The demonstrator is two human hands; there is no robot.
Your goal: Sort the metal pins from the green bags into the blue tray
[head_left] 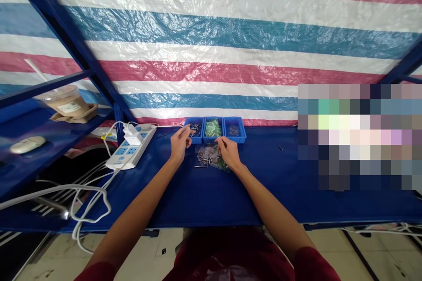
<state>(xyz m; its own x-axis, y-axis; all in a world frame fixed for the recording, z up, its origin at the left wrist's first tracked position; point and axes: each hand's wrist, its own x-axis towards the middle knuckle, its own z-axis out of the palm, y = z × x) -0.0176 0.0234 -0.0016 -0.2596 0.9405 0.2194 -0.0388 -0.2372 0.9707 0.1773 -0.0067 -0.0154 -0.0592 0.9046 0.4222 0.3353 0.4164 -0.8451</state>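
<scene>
My left hand (pixel 180 142) is at the front edge of the left blue bin (pixel 198 141), which holds small metal pieces. Its thumb and fingers are pinched together; what is between them, if anything, is too small to name. My right hand (pixel 228 151) is closed in a pinch in front of the middle bin (pixel 208 141), and its contents are hidden too. That bin is full of small green plastic packets (pixel 213 128). Beneath and beside my right hand lies a pile of metal pins and clear packets (pixel 207 156). A few small clear packets (pixel 234 130) lie in the right bin (pixel 243 134).
A white power strip (pixel 133 148) with a charger (pixel 133 136) and tangled white cables (pixel 95 191) is at the left. One small dark pin (pixel 280 148) lies on the blue table (pixel 204 197). A drink cup (pixel 70 102) and a mouse (pixel 28 144) stand on the left shelf.
</scene>
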